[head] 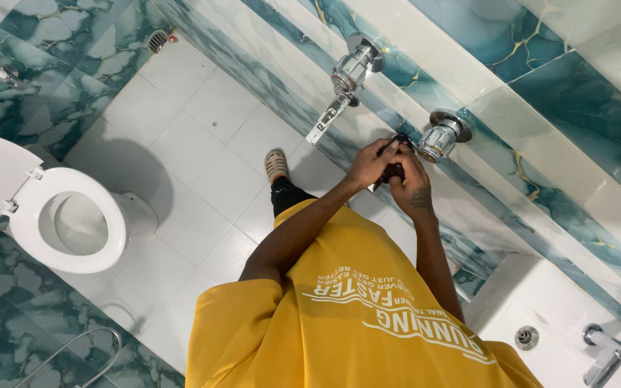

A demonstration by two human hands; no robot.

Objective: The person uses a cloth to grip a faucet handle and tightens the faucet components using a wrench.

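Note:
Both my hands meet at a chrome wall tap on the teal marble-patterned wall. My left hand is closed over a small dark object just beside the tap's knob. My right hand grips the same dark object from below, fingers curled. What the dark object is cannot be made out. My arms reach out from a yellow shirt that fills the lower middle of the view.
A second chrome tap with a long spout is mounted further along the wall. A white toilet with its lid up stands at left. My sandalled foot rests on white floor tiles near a floor drain. A white basin with a faucet is at lower right.

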